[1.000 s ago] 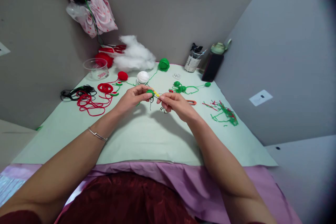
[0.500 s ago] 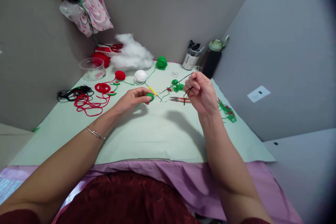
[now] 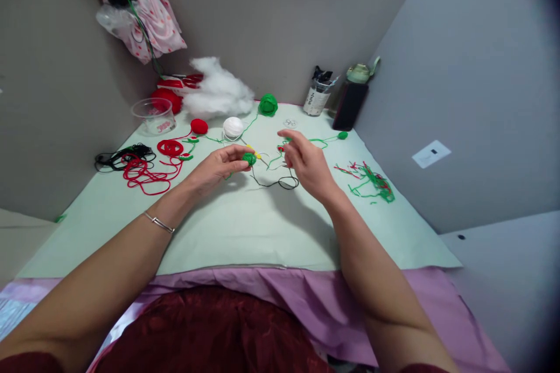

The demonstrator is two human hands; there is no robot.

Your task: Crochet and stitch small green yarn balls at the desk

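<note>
My left hand (image 3: 221,164) pinches a small green crocheted piece (image 3: 249,159) between thumb and fingertips. A black yarn tail (image 3: 275,183) hangs from the piece and loops on the table towards my right hand (image 3: 306,160). That hand hovers palm down with its index finger stretched out; its other fingers are curled and partly hidden, and I see nothing held in them. Between the hands lies a yellow-handled crochet hook (image 3: 254,151). A bit of red-and-green crochet (image 3: 280,148) shows beside the right fingers. The orange-handled snips are mostly covered by my right hand.
White stuffing (image 3: 219,90), a white yarn ball (image 3: 233,127) and a green yarn ball (image 3: 268,105) are at the back. Red cord (image 3: 149,172) and black yarn (image 3: 125,157) lie left, near a clear tub (image 3: 154,118). Yarn scraps (image 3: 378,180), a pen jar (image 3: 317,99) and a phone (image 3: 350,106) are right.
My right hand has come down and left, its index finger now extended. The black yarn it held taut now lies slack on the table. My left hand stays put.
</note>
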